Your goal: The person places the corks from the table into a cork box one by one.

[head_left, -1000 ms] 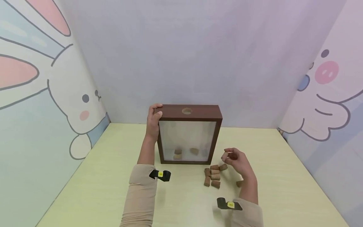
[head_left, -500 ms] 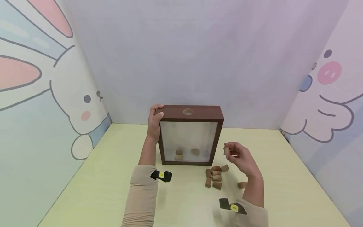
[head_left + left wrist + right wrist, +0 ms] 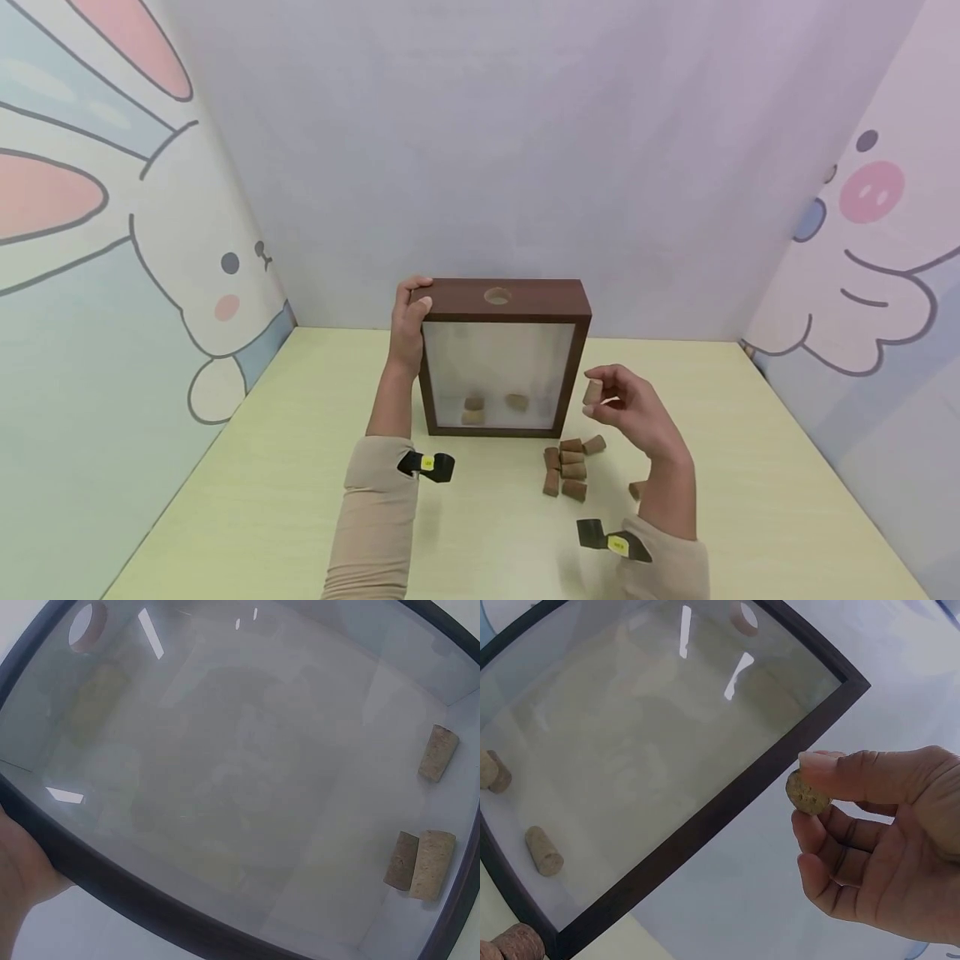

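Note:
A dark brown wooden frame box [image 3: 510, 298] with a clear front stands upright on the table, a round hole [image 3: 498, 296] in its top. My left hand [image 3: 408, 325] grips the box's upper left corner, thumb on the top face. Behind the clear front, a few corks [image 3: 433, 864] lie on the box floor. To the right of the box, my right hand [image 3: 633, 412] pinches a cork [image 3: 593, 392] between thumb and fingers, above the table. In the right wrist view that cork's round end [image 3: 808, 793] faces the camera.
Several loose corks [image 3: 573, 471] lie in a group in front of the box's lower right corner. One more cork [image 3: 636, 490] is partly hidden by the right forearm. A pale wall [image 3: 517, 167] rises behind the table [image 3: 300, 500].
My right hand first rises with the cork from near the loose corks, then moves slightly left toward the box as the cork tilts. The left hand keeps its grip on the corner.

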Demonstrator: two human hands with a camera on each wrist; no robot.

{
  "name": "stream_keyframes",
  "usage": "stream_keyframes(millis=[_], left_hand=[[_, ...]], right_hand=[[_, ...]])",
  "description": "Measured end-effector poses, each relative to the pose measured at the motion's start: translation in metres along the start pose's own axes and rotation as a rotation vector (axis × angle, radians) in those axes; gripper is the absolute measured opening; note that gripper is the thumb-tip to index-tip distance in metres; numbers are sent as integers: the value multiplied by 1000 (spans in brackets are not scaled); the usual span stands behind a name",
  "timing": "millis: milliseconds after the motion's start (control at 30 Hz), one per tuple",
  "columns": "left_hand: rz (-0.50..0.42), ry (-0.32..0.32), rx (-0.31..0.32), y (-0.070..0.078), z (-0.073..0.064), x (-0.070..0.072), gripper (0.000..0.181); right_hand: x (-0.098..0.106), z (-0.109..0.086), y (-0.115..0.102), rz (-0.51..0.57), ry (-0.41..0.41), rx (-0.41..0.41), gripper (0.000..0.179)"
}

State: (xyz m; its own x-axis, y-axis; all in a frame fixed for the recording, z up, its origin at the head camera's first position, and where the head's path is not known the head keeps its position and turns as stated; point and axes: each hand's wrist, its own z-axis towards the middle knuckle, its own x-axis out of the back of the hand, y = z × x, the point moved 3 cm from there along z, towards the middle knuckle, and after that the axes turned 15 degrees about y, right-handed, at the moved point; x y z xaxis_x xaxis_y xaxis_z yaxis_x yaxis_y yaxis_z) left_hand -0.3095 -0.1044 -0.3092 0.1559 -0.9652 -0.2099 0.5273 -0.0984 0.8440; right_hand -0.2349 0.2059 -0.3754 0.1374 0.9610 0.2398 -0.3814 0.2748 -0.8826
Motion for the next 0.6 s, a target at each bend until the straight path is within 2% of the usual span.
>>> stream_keyframes(millis=[333,600], left_hand=[[-13,1,-11,1,0,-1,44],[-13,-5,4,3,-1,0,45]], right_hand=[[-1,7,-20,54,-29,112,33],[2,14,-34,65,-46,104,29]])
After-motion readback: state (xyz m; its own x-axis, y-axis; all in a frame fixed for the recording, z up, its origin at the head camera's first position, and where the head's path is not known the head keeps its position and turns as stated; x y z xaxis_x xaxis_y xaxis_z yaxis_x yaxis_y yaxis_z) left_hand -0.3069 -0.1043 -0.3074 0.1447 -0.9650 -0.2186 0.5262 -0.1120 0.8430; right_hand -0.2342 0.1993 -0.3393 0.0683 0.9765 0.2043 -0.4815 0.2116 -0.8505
